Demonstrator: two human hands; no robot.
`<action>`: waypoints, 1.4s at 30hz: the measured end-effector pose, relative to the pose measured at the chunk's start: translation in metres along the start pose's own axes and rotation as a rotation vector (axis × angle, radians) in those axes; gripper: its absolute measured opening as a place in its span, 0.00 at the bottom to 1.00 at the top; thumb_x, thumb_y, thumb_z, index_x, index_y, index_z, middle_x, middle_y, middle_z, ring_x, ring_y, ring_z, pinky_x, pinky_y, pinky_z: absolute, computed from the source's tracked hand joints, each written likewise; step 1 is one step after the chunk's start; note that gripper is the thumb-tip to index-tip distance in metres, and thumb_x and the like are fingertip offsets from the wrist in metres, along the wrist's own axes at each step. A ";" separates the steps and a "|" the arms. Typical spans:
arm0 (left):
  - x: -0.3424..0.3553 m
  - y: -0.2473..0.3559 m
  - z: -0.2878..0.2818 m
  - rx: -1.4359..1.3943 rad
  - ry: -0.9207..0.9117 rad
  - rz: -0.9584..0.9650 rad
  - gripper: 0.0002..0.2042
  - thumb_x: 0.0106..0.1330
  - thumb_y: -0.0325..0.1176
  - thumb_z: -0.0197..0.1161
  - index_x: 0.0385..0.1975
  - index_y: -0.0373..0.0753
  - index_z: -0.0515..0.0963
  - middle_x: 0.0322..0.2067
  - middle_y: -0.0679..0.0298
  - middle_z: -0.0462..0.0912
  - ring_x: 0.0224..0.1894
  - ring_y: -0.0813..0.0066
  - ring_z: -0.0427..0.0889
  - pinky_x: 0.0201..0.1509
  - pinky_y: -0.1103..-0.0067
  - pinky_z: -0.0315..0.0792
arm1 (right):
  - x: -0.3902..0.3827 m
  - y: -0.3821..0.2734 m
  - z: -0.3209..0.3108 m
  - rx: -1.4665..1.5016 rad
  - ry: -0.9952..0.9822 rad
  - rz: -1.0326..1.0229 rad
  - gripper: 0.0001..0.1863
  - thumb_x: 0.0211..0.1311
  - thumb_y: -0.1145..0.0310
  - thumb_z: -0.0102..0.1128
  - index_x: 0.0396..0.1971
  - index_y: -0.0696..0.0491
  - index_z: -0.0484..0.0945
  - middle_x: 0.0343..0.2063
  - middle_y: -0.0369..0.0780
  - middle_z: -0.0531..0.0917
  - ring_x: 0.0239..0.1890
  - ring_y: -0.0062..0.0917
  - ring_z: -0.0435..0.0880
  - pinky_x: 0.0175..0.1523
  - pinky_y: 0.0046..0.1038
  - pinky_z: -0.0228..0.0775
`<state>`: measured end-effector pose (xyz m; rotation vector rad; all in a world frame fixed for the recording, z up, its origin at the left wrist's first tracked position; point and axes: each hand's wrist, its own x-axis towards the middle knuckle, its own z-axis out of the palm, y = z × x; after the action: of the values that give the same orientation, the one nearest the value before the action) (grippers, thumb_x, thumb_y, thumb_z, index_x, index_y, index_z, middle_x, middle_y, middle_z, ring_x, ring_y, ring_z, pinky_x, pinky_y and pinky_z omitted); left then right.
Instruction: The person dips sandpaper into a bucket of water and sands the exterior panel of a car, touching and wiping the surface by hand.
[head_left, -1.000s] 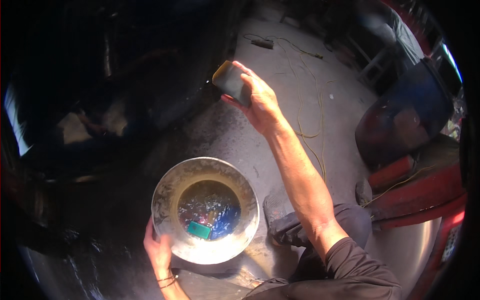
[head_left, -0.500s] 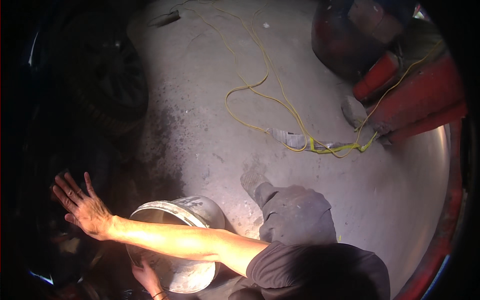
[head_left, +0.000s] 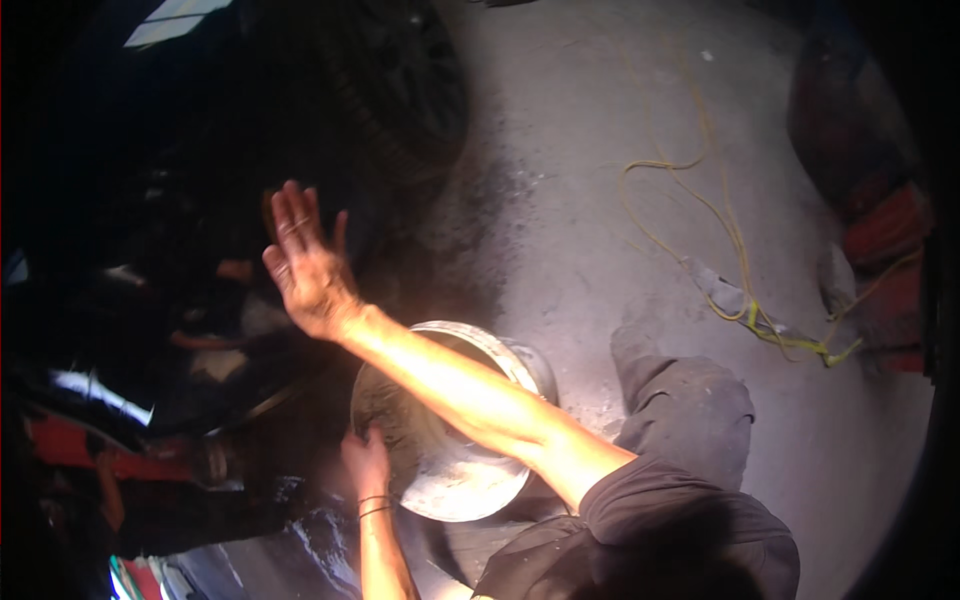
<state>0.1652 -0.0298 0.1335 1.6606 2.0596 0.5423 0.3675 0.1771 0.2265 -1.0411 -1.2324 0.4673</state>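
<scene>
My right arm crosses over a worn, pale-smeared bucket that is tilted with its mouth toward the left. At the end of that arm my right hand is open, fingers stretched out and nothing in it, at the dark glossy side of a car. Whether its palm touches the panel I cannot tell. Lower down, my left hand, with dark bands at the wrist, is closed on the bucket's left rim. The bucket's inside is partly hidden by my right forearm.
A car wheel stands ahead at the upper middle. Yellow cord lies looped on the grey floor to the right, by a crumpled strip. A red metal piece is at the far right. My bent knee is right of the bucket.
The view has turned left, so the wheel, bucket and cord sit farther right in the picture. My right hand has moved forward along the car's side. My left hand stays on the bucket's rim.
</scene>
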 end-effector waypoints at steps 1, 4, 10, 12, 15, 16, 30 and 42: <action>0.000 0.008 0.004 0.016 0.036 0.037 0.20 0.73 0.36 0.68 0.57 0.27 0.84 0.51 0.39 0.91 0.57 0.39 0.89 0.62 0.60 0.79 | 0.012 -0.002 -0.006 0.007 0.044 0.017 0.38 0.90 0.47 0.38 0.88 0.51 0.46 0.89 0.48 0.42 0.90 0.51 0.40 0.84 0.72 0.27; -0.016 0.022 0.005 0.095 0.020 -0.057 0.22 0.74 0.38 0.68 0.61 0.28 0.82 0.54 0.37 0.89 0.61 0.38 0.87 0.65 0.60 0.78 | -0.015 0.000 0.002 0.034 0.105 0.182 0.39 0.91 0.44 0.33 0.89 0.50 0.45 0.89 0.47 0.42 0.90 0.48 0.39 0.84 0.72 0.24; -0.012 -0.003 0.010 0.173 0.061 -0.067 0.24 0.74 0.39 0.69 0.62 0.26 0.81 0.56 0.35 0.87 0.63 0.37 0.85 0.68 0.60 0.76 | 0.027 -0.017 0.001 0.243 0.255 0.307 0.40 0.91 0.41 0.27 0.87 0.54 0.49 0.87 0.50 0.55 0.90 0.46 0.43 0.86 0.69 0.24; -0.009 -0.009 0.014 0.057 0.036 -0.013 0.25 0.74 0.37 0.70 0.61 0.21 0.80 0.56 0.33 0.87 0.63 0.37 0.85 0.68 0.60 0.75 | 0.067 -0.032 -0.016 0.175 0.281 0.353 0.40 0.91 0.41 0.27 0.86 0.56 0.54 0.85 0.51 0.59 0.89 0.47 0.49 0.86 0.68 0.35; 0.003 -0.045 0.002 0.047 0.008 -0.083 0.23 0.76 0.37 0.69 0.58 0.20 0.80 0.54 0.34 0.88 0.60 0.41 0.88 0.65 0.61 0.76 | 0.044 -0.036 0.000 0.060 0.197 0.386 0.37 0.91 0.47 0.29 0.87 0.55 0.48 0.87 0.49 0.51 0.89 0.48 0.48 0.85 0.70 0.39; -0.001 -0.029 0.009 0.159 0.036 0.029 0.17 0.80 0.35 0.65 0.49 0.22 0.83 0.39 0.53 0.91 0.39 0.70 0.85 0.42 0.71 0.80 | 0.020 -0.016 0.008 0.068 0.176 0.462 0.38 0.91 0.47 0.30 0.88 0.53 0.43 0.89 0.48 0.45 0.90 0.46 0.44 0.84 0.73 0.35; -0.009 -0.008 0.001 -0.026 -0.017 0.038 0.20 0.78 0.32 0.65 0.61 0.22 0.80 0.56 0.42 0.90 0.61 0.52 0.88 0.67 0.64 0.76 | 0.028 0.006 0.012 0.156 0.314 0.483 0.37 0.91 0.47 0.33 0.86 0.56 0.51 0.85 0.54 0.56 0.88 0.51 0.51 0.87 0.63 0.37; -0.005 -0.021 0.009 0.156 0.126 0.053 0.21 0.75 0.37 0.69 0.58 0.25 0.83 0.52 0.38 0.90 0.60 0.44 0.89 0.65 0.63 0.78 | 0.087 -0.032 -0.019 0.150 0.348 0.460 0.37 0.90 0.46 0.32 0.84 0.56 0.55 0.83 0.53 0.62 0.85 0.49 0.60 0.85 0.65 0.43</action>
<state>0.1544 -0.0391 0.1146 1.8163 2.2023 0.5274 0.4052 0.2222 0.3007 -1.2182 -0.6371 0.6868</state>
